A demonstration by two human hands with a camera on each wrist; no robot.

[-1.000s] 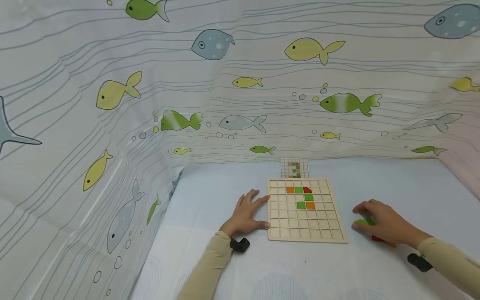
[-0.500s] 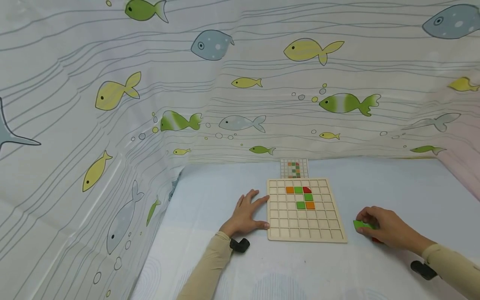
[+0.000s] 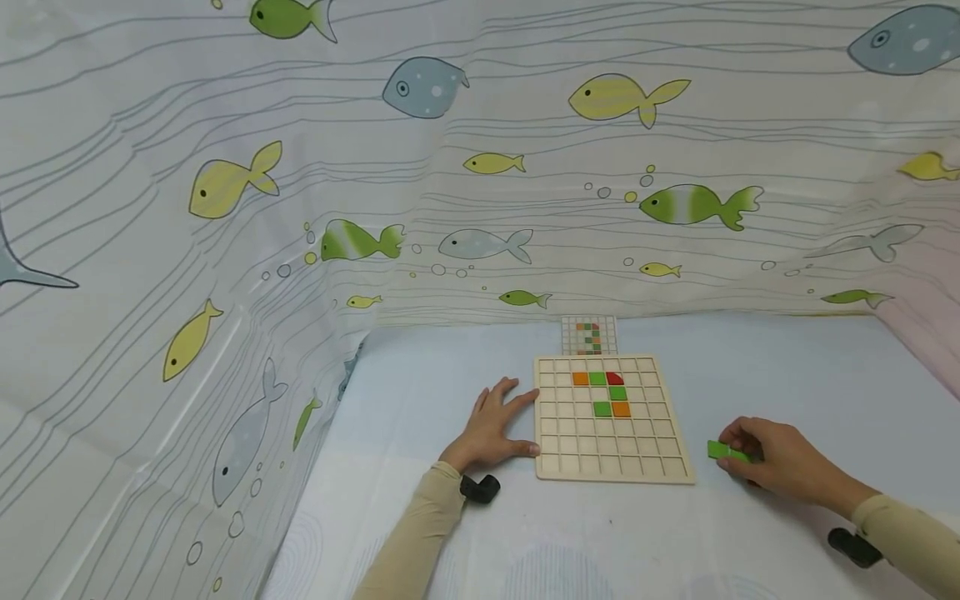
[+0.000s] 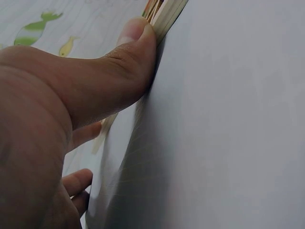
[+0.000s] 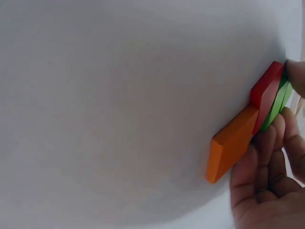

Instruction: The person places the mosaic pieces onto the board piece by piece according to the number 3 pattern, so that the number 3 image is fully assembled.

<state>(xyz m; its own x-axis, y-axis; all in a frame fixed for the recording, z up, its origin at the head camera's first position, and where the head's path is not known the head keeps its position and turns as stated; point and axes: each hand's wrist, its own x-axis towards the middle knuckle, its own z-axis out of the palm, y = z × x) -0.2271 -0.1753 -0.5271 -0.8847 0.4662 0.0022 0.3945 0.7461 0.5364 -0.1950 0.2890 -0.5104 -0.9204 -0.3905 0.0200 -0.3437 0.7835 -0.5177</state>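
My left hand (image 3: pixel 487 429) lies at the left side of a wooden grid board (image 3: pixel 562 462), fingers spread, thumb and index fingertip against its edge. In the left wrist view the thumb (image 4: pixel 116 78) presses the board's edge (image 4: pixel 167 20). On the board sit several square tiles: an orange tile (image 3: pixel 581 379), green ones and a red tile (image 3: pixel 615 378) with a rounded corner. Right of the board, my right hand (image 3: pixel 783 458) pinches a green tile (image 3: pixel 717 450) between thumb and fingers. In the right wrist view a red tile (image 5: pixel 267 90) and an orange tile (image 5: pixel 232 143) lie beside the green tiles.
Behind the board lies a small pattern card (image 3: pixel 569 335) printed with a coloured grid. A pale cloth (image 3: pixel 420 358) covers the table. Fish-printed curtain (image 3: pixel 555 192) rises at the back and left.
My right hand has drawn slightly right and its fingers have come together on the green tile. The red and orange tiles have become hidden under it in the head view. The left hand stays put.
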